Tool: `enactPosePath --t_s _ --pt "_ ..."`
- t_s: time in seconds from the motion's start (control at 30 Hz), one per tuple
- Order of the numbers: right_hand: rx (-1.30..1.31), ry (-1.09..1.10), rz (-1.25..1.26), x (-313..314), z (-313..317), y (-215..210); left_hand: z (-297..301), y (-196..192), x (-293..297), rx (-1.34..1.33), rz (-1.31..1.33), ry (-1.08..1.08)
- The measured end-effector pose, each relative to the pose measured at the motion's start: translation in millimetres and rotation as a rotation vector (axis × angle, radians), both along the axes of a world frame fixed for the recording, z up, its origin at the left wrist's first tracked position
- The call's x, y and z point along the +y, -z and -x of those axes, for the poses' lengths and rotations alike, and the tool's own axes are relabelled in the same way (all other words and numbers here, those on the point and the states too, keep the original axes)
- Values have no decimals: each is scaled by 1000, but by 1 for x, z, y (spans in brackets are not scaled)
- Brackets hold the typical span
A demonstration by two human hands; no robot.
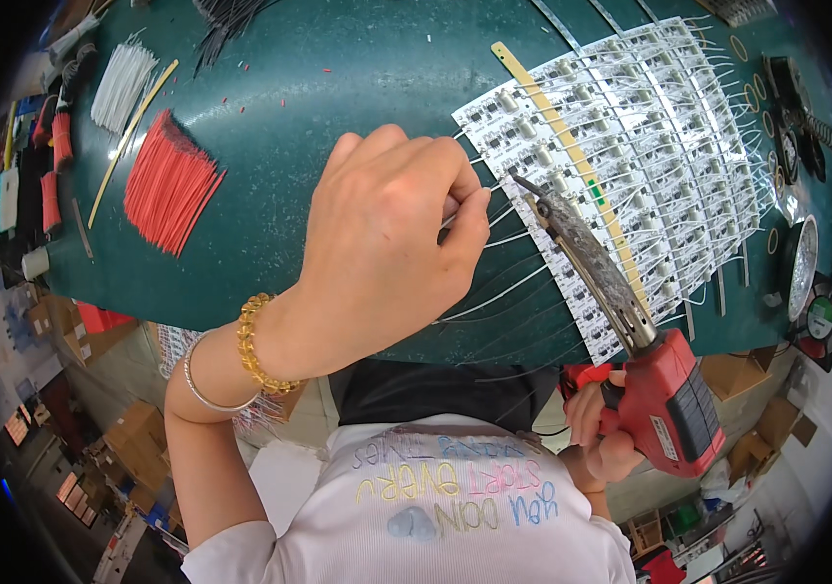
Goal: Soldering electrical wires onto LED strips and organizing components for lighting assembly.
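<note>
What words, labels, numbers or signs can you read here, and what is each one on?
White shirt: large multicoloured hand-drawn-style lettering, upside down in this view; legible, but I won't copy the wording.
Red soldering gun: small pale label, too small to read.
White circuit boards: tiny dark markings, too small to read.
Black fan: green label, too small to read.

L head cam – fisheye, looks down @ table (275, 200).
</note>
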State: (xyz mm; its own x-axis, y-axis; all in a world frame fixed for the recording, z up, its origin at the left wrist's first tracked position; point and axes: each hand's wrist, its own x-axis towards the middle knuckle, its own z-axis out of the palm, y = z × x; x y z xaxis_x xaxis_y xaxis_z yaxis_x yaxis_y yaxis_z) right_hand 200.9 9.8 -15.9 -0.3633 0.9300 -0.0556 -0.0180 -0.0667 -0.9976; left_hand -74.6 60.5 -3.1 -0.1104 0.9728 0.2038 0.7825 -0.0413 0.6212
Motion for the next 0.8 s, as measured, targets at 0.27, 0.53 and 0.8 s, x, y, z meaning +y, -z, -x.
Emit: enactPosePath --t_s 0.27,0.53,0.8 --pt "-228 -17 -169 -15 -36 23 1 -3 0 -3 30 -9" --pt "19 50 -4 -4 -5 2 0 -4 0 -6 47 -5" --pt "53 39 -33 2 0 1 1 -7 0 -4 76 0"
